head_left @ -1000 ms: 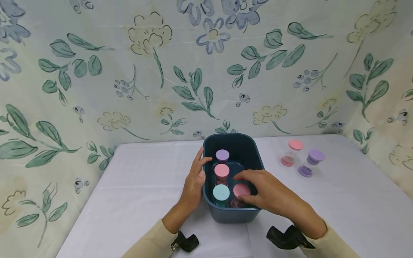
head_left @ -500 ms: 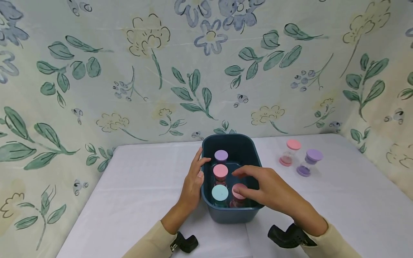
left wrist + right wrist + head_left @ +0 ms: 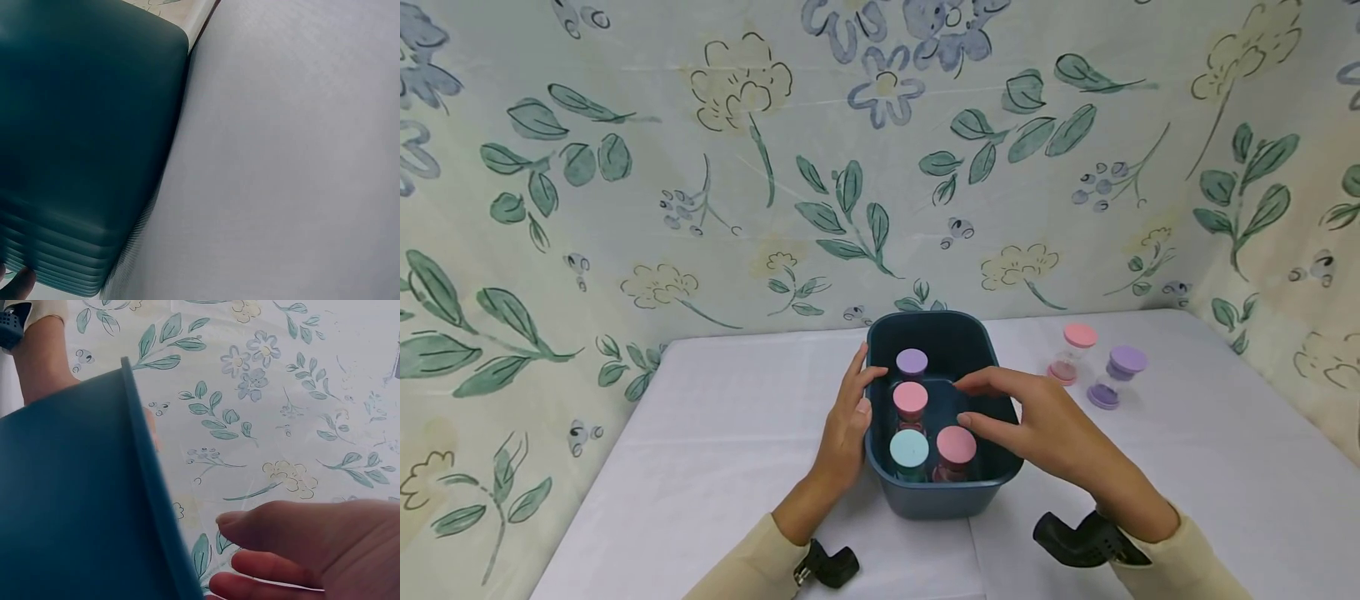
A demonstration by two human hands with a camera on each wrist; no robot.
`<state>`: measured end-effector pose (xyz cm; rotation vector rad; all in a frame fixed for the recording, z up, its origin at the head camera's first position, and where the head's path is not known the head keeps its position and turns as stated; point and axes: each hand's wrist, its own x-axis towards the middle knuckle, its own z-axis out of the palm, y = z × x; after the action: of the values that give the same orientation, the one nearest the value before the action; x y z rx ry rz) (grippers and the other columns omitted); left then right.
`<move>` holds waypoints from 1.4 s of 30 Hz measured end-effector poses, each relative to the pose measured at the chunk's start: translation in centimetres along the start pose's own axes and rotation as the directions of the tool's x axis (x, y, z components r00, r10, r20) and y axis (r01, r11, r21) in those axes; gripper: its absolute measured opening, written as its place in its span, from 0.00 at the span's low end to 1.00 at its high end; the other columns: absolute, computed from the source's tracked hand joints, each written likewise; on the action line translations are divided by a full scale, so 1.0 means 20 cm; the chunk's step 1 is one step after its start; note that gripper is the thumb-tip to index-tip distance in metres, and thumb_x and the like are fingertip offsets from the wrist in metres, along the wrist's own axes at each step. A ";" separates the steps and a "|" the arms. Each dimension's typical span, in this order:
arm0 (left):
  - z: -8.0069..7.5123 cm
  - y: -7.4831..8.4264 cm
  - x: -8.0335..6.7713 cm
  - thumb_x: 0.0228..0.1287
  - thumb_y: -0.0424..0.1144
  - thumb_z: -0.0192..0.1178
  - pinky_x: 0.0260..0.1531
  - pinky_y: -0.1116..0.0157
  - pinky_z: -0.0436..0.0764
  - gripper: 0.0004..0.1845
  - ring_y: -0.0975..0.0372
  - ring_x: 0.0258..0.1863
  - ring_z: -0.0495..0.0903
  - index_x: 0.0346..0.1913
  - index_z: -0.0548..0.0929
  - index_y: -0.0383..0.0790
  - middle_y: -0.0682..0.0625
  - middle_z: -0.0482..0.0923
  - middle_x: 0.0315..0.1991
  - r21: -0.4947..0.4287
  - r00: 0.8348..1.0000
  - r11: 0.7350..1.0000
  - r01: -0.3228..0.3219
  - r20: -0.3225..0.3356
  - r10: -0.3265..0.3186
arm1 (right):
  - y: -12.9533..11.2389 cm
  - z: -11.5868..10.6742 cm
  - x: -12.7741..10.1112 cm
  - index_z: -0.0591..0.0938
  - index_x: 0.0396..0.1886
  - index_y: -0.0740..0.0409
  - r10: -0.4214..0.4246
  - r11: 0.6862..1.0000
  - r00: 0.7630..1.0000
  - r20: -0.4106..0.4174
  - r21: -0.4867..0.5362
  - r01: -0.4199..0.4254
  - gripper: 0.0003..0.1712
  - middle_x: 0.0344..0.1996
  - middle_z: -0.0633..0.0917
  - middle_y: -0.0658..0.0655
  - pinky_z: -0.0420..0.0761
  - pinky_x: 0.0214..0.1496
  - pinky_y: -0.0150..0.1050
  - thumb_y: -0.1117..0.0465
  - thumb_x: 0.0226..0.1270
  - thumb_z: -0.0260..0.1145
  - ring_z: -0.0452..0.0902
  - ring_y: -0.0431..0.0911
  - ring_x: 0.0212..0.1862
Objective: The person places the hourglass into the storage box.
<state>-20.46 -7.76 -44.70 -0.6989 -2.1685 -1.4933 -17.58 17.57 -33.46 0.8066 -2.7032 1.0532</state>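
A dark blue bin (image 3: pixel 943 502) stands mid-table with several sand timers in it. Along its left side are one with a purple cap (image 3: pixel 912 362), one with a pink cap (image 3: pixel 911 398) and one with a light-blue cap (image 3: pixel 909 450). Another pink-capped timer (image 3: pixel 956 446) stands at the near right. My left hand (image 3: pixel 844 429) rests against the bin's left side, fingers extended along the rim. Over the right rim hangs my right hand (image 3: pixel 1041 417), thumb and fingers apart with nothing between them. In the right wrist view, that hand (image 3: pixel 300 550) appears beside the bin wall (image 3: pixel 62 481).
Two more sand timers, one pink (image 3: pixel 1078 337) and one purple (image 3: pixel 1126 362), stand on the white-covered table (image 3: pixel 730 433) at right. A floral cloth (image 3: pixel 737 167) hangs behind the table.
My right hand has let go of the near-right pink sand timer and moved up and to the right. My left hand has stayed at the bin.
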 end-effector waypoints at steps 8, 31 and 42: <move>0.00 0.01 0.00 0.72 0.44 0.36 0.65 0.38 0.54 0.24 0.57 0.75 0.46 0.67 0.66 0.50 0.51 0.45 0.77 -0.002 1.000 1.000 0.002 0.002 -0.002 | 0.01 -0.04 0.00 0.83 0.52 0.50 0.014 0.999 0.999 -0.034 -0.039 -0.015 0.20 0.48 0.85 0.49 0.81 0.49 0.53 0.49 0.61 0.70 0.80 0.48 0.51; 0.00 0.01 0.00 0.73 0.49 0.35 0.64 0.37 0.54 0.24 0.56 0.75 0.46 0.68 0.66 0.50 0.51 0.44 0.77 -0.003 1.000 1.000 0.005 0.002 -0.005 | 0.10 -0.18 -0.02 0.83 0.50 0.53 -0.020 0.997 0.978 -0.209 -0.083 0.003 0.18 0.47 0.85 0.51 0.80 0.49 0.55 0.54 0.61 0.70 0.81 0.50 0.48; 0.00 0.00 0.00 0.73 0.47 0.35 0.64 0.36 0.53 0.24 0.56 0.75 0.46 0.67 0.66 0.50 0.50 0.45 0.77 -0.007 1.000 1.000 -0.006 0.002 0.006 | 0.13 -0.25 -0.03 0.82 0.51 0.49 0.032 0.993 0.954 -0.298 -0.098 -0.064 0.18 0.46 0.86 0.49 0.73 0.47 0.23 0.53 0.62 0.69 0.80 0.51 0.51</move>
<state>-20.40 -7.76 -44.64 -0.7085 -2.1620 -1.4989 -18.88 22.80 -31.40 0.5196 -2.5088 0.9430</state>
